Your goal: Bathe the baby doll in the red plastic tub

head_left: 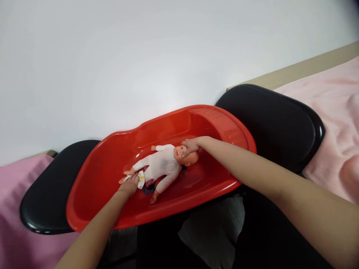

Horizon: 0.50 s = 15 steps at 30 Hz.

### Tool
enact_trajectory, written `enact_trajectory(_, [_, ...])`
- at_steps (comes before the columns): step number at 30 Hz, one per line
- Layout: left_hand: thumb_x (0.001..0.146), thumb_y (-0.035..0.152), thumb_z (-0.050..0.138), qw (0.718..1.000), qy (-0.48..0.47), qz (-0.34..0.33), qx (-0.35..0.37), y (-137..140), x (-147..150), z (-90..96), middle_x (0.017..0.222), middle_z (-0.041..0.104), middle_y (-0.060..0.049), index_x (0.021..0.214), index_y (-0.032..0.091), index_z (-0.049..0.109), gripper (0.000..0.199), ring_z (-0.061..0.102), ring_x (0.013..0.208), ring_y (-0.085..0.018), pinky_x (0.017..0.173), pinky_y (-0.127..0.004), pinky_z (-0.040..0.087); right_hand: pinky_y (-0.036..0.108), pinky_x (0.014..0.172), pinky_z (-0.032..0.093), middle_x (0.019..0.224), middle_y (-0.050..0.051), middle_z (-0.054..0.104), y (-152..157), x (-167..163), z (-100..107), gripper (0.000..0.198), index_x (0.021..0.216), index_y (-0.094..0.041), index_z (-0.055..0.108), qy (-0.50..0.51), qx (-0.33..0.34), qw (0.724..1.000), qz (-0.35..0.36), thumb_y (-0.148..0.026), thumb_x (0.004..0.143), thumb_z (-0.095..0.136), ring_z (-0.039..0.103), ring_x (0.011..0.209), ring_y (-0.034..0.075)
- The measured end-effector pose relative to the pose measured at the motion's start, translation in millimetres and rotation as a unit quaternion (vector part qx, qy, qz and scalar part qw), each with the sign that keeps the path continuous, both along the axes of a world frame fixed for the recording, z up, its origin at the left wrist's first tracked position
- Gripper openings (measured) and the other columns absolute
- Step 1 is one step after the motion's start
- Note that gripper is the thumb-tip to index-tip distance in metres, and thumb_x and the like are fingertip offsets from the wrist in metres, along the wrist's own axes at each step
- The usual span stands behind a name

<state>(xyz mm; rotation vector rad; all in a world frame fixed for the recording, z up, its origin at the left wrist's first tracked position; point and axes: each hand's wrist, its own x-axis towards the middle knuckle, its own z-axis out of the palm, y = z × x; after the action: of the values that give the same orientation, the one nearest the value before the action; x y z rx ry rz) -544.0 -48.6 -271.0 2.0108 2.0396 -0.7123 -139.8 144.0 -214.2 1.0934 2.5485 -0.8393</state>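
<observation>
A baby doll (162, 164) in a white suit lies on its back inside a red plastic baby tub (112, 157), head toward the right. My right hand (190, 146) is cupped over the doll's head, gripping it. My left hand (129, 185) grips the doll's legs near the feet, next to a small white piece with a yellow mark (141, 179). A dark object lies under the doll's hip, mostly hidden.
The tub rests across two black chair seats, one at the left (45, 201) and one at the right (277, 127). A purple cloth (14, 216) lies at the left, a pink blanket (336, 123) at the right. A white wall stands behind.
</observation>
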Motion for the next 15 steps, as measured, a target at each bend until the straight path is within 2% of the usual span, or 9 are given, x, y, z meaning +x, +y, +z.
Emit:
enact_trajectory(3, [0.101, 0.011, 0.025, 0.997, 0.057, 0.030, -0.035, -4.3, -6.5, 18.2, 0.170, 0.022, -0.019, 0.163, 0.008, 0.030, 0.062, 0.019, 0.158, -0.034, 0.126, -0.053, 0.022, 0.048, 0.091, 0.055, 0.144, 0.015, 0.057, -2.6, 1.2, 3.6, 0.097, 0.144, -0.021, 0.053, 0.003, -0.004, 1.000, -0.002, -0.078, 0.068, 0.072, 0.063, 0.121, 0.039])
enact_trajectory(5, [0.101, 0.012, 0.029, 0.998, 0.052, 0.027, -0.021, -6.7, -2.9, 35.6, 0.168, 0.028, -0.019, 0.160, 0.008, 0.034, 0.060, 0.029, 0.154, -0.035, 0.124, -0.050, 0.029, 0.048, 0.091, 0.055, 0.146, 0.016, 0.055, -5.5, 2.2, 7.5, 0.097, 0.146, -0.020, 0.051, 0.006, -0.015, 1.000, -0.007, -0.077, 0.070, 0.071, 0.062, 0.121, 0.039])
enact_trajectory(6, [0.101, 0.016, 0.033, 0.999, 0.037, 0.028, 0.004, -7.0, 1.2, 44.9, 0.164, 0.037, -0.019, 0.155, 0.009, 0.041, 0.055, 0.039, 0.149, -0.036, 0.119, -0.049, 0.036, 0.049, 0.091, 0.055, 0.146, 0.016, 0.055, -6.9, 2.7, 9.5, 0.097, 0.146, -0.020, 0.051, 0.007, -0.019, 1.000, -0.007, -0.077, 0.071, 0.071, 0.061, 0.122, 0.039])
enact_trajectory(8, [0.102, 0.028, 0.038, 0.995, 0.008, 0.051, 0.084, -5.3, 13.3, 61.5, 0.140, 0.059, -0.019, 0.135, 0.012, 0.055, 0.040, 0.060, 0.126, -0.035, 0.100, -0.047, 0.050, 0.049, 0.091, 0.055, 0.146, 0.016, 0.055, -9.0, 3.4, 12.7, 0.094, 0.145, -0.020, 0.053, 0.008, -0.019, 1.000, -0.005, -0.076, 0.071, 0.070, 0.061, 0.122, 0.039])
enact_trajectory(10, [0.102, 0.037, 0.038, 0.981, -0.012, 0.068, 0.181, 0.1, 30.0, 70.9, 0.120, 0.065, -0.014, 0.114, 0.017, 0.057, 0.030, 0.066, 0.106, -0.032, 0.082, -0.042, 0.053, 0.049, 0.092, 0.055, 0.144, 0.015, 0.057, -10.0, 3.6, 14.6, 0.092, 0.143, -0.021, 0.055, 0.007, -0.015, 1.000, -0.006, -0.075, 0.071, 0.071, 0.062, 0.121, 0.039])
enact_trajectory(11, [0.101, 0.038, 0.038, 0.973, -0.020, 0.060, 0.221, 3.9, 39.5, 71.8, 0.118, 0.064, -0.013, 0.110, 0.019, 0.056, 0.028, 0.065, 0.103, -0.030, 0.078, -0.040, 0.052, 0.049, 0.092, 0.055, 0.144, 0.014, 0.057, -10.1, 3.6, 15.0, 0.092, 0.143, -0.021, 0.055, 0.010, -0.014, 1.000, -0.010, -0.074, 0.070, 0.072, 0.062, 0.121, 0.039])
enact_trajectory(13, [0.099, 0.036, 0.041, 0.966, -0.036, -0.004, 0.257, 12.6, 59.4, 65.6, 0.122, 0.060, -0.012, 0.108, 0.020, 0.056, 0.024, 0.063, 0.104, -0.028, 0.080, -0.038, 0.051, 0.050, 0.093, 0.055, 0.145, 0.014, 0.057, -10.0, 3.1, 15.0, 0.092, 0.142, -0.021, 0.057, 0.016, -0.015, 1.000, -0.019, -0.073, 0.068, 0.075, 0.062, 0.122, 0.040])
enact_trajectory(15, [0.095, 0.032, 0.047, 0.970, -0.042, -0.086, 0.223, 21.1, 77.5, 51.7, 0.122, 0.059, -0.013, 0.108, 0.019, 0.057, 0.020, 0.063, 0.103, -0.028, 0.086, -0.039, 0.050, 0.051, 0.094, 0.055, 0.144, 0.015, 0.059, -9.6, 2.0, 13.9, 0.092, 0.140, -0.021, 0.059, 0.024, -0.010, 0.999, -0.022, -0.072, 0.067, 0.077, 0.062, 0.122, 0.041])
